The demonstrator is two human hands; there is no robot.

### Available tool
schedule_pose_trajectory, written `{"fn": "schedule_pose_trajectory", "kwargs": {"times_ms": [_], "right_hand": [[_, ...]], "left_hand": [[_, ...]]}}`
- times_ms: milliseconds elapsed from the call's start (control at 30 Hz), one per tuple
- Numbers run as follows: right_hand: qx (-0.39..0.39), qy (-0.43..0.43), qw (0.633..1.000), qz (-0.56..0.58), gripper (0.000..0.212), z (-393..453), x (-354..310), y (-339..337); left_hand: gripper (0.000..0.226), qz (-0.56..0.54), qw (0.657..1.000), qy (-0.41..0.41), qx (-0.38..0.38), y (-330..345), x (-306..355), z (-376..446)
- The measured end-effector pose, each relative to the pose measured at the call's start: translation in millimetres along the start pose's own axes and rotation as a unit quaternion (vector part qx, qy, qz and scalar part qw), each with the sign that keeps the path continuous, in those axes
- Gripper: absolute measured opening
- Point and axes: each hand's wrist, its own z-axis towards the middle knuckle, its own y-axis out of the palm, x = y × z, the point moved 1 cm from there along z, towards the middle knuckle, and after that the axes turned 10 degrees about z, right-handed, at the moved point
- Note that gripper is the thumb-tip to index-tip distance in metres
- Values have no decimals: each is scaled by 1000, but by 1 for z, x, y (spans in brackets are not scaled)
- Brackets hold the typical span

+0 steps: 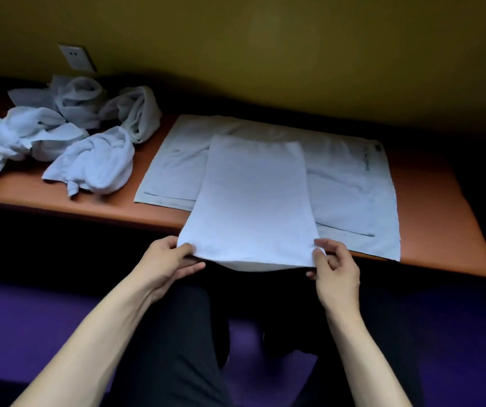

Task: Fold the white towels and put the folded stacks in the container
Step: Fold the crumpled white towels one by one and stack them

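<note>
Orange-brown table (441, 201) set against a yellow wall (265, 39); wall socket (77, 58) at upper left. Folded white towel (253, 198) lies lengthwise on a larger flat towel (353, 183), its near edge overhanging the table front. Left hand (167, 264) pinches the near-left corner, thumb on top. Right hand (334, 270) pinches the near-right corner likewise. Both forearms bare. Heap of crumpled white towels (68, 133) sits on the table's left portion, apart from the flat towel. Dark trousers (183, 348) and purple floor (15, 318) visible below. Lighting dim.
</note>
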Motion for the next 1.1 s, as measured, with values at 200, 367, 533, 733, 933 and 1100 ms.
{"fn": "schedule_pose_trajectory", "kwargs": {"times_ms": [200, 367, 533, 733, 933, 1100], "right_hand": [[-24, 64, 995, 77, 11, -27, -7, -25], [-122, 70, 976, 164, 33, -10, -18, -20], [-115, 17, 990, 83, 20, 31, -30, -8], [-62, -157, 981, -91, 7, 107, -43, 24], [-39, -154, 986, -46, 21, 199, -43, 80], [6, -133, 987, -89, 33, 273, -29, 108]], "left_hand": [[39, -52, 994, 34, 87, -3, -24, -33], [51, 80, 980, 172, 66, -2, -16, -23], [28, 220, 942, 237, 95, 3, 7, 1], [11, 318, 861, 345, 198, 7, 51, 68], [19, 273, 872, 355, 196, 33, 110, 159], [22, 278, 873, 352, 190, 51, 141, 224]]}}
